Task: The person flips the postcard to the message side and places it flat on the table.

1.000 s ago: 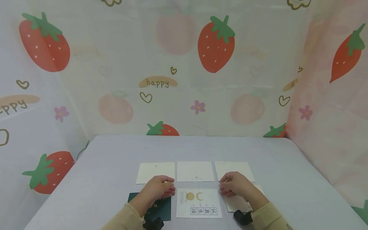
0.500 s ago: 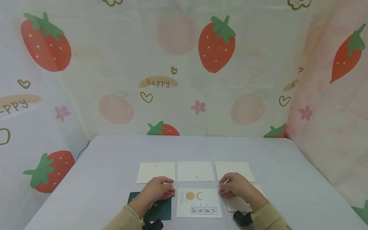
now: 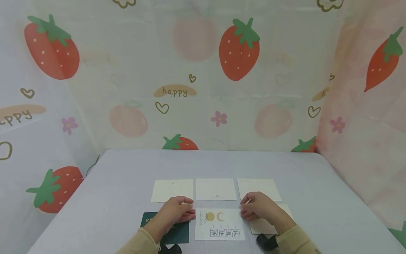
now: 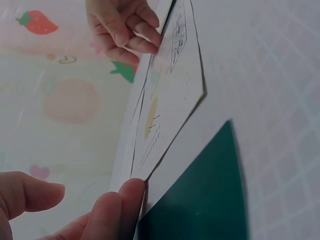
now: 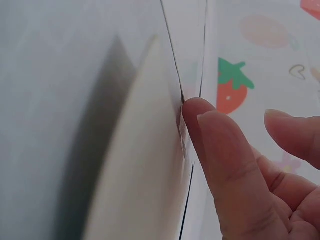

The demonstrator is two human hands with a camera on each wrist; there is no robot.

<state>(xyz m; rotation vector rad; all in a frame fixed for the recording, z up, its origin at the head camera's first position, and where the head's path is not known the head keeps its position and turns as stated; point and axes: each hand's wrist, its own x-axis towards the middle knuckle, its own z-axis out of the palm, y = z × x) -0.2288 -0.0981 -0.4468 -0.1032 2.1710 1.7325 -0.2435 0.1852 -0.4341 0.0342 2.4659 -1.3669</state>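
In the head view, a white card printed with a gold sun, a moon and boxed characters lies flat in the front row. My left hand hovers over a dark green card, fingertips right at the white card's left edge. At its opposite edge are the fingertips of my right hand, whose wrist overlaps a plain cream card. Both wrist views show the thumb apart from relaxed fingers; the left fingertips meet the printed card's corner. Neither hand grips anything.
Behind the hands lies a back row of pale cards: a left one, a middle one and a right one. The white table ends at a strawberry-patterned backdrop. Black straps sit at the wrists.
My left hand has shifted slightly right, up to the printed card's edge. My right hand has edged slightly left. The cards stay in place.
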